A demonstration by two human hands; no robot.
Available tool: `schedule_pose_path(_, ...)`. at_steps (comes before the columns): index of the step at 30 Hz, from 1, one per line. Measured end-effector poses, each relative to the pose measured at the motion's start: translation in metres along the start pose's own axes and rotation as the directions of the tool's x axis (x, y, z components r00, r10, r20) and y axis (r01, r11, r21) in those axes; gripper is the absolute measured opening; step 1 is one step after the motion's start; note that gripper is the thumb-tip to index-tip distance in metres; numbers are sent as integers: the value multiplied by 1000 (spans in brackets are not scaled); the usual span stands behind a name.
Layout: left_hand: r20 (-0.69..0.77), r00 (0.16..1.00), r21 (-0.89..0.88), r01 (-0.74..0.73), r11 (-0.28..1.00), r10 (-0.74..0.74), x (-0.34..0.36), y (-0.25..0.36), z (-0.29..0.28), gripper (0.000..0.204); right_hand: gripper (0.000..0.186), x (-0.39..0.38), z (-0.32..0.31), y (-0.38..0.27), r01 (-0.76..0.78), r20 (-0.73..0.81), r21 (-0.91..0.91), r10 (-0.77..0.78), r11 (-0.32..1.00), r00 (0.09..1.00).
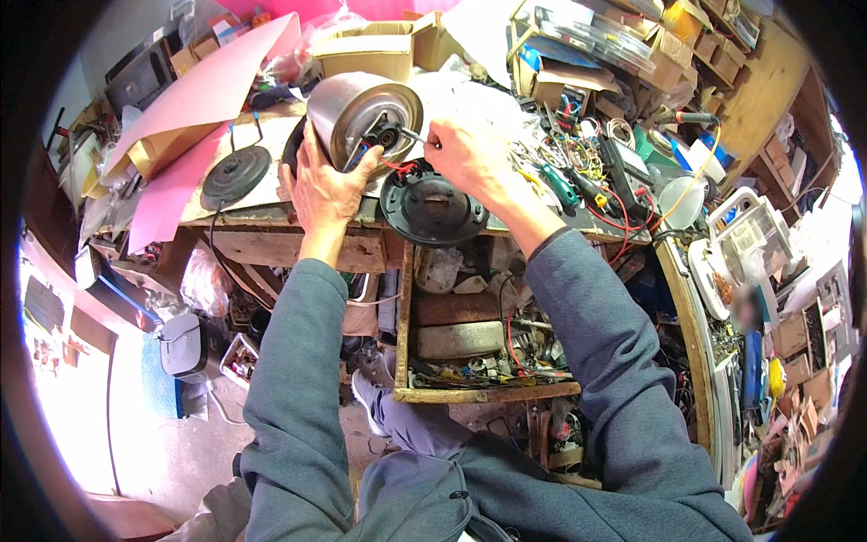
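A steel electric kettle [339, 107] lies tilted on its side on the bench, its underside turned toward me. My left hand [327, 185] grips it at the lower edge, with the thumb by the black connector [388, 135] and wires in the exposed bottom. In my closed right hand [470, 158] is a thin metal-shafted tool [412, 135], apparently a screwdriver, whose tip reaches that connector; the fist hides most of its handle. Below, the black round bottom cover [432, 210] rests at the bench edge, with red wires [402, 168] between it and the kettle.
A black corded power base [237, 176] lies to the left beside pink sheets [203, 99]. Tangled wires and tools [578, 172] crowd the bench's right. An open wooden drawer [488, 394] full of parts juts out below my hands. Cardboard boxes [366, 54] stand behind the kettle.
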State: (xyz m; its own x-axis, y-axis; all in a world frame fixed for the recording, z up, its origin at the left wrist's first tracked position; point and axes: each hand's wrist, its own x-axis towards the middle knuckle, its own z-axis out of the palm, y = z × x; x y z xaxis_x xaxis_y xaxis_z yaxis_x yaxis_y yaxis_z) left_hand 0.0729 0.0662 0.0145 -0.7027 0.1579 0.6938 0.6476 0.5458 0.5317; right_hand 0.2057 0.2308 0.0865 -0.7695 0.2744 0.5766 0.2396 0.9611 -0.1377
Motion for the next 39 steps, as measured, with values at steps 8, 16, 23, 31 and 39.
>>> schedule_pose_path(8, 11, 1000, 4, 5, 1000, -5, 1, 2, 0, 121, 18, 6, 13, 4, 96, -19, -87, -98, 992, 995)
schedule_pose_path(16, -6, 1000, -28, -2, 1000, 2, -1, 2, -2, 122, 13, 4, 12, -12, 211, -117, -257, -247, 943, 962)
schedule_pose_path(23, 22, 1000, -16, 23, 1000, -22, -1, 3, -5, 121, 16, 18, 12, -18, 177, -14, -234, -185, 956, 983)
schedule_pose_path(31, 41, 999, -12, 35, 999, -34, -1, 4, -8, 122, 17, 29, 22, -21, 45, 23, -138, -43, 989, 999)
schedule_pose_path(39, 46, 998, -31, 42, 999, -41, -2, 10, -8, 120, 18, 41, 40, -10, -13, -70, 10, 14, 1000, 997)
